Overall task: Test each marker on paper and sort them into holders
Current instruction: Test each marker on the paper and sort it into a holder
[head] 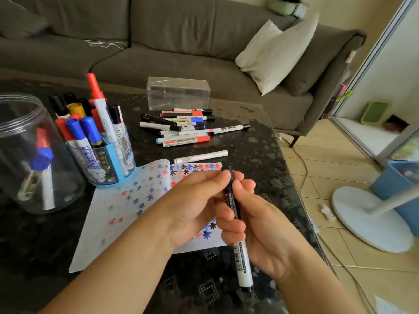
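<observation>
Head view shows both hands over the lower right part of the paper (127,214), working on one black-and-white marker (241,257). The right hand (256,225) has its fingers curled round the marker's barrel, the white end pointing back toward the person and the black end up and away. The left hand (199,200) pinches the black cap end (230,177) between thumb and fingertips, so each grip is closed on the same marker and neither is free. I judge the step in hand to be pulling the cap off, or pressing it back on; a single frame does not settle which. To do it well, keep the right hand firm on the barrel and pull straight along the marker's axis, not sideways, so the tip does not flick ink across the star-shaped test marks already on the sheet. If it is coming off, a short mark in a bare patch of paper nearby would be enough. Sorting then means choosing between the blue holder (106,159), already crowded with upright markers, and the clear jar (34,155) at the left, which holds only a few. The untested pile (181,128) lies farther back on the dark tabletop (260,155), in front of a clear box (179,92).
</observation>
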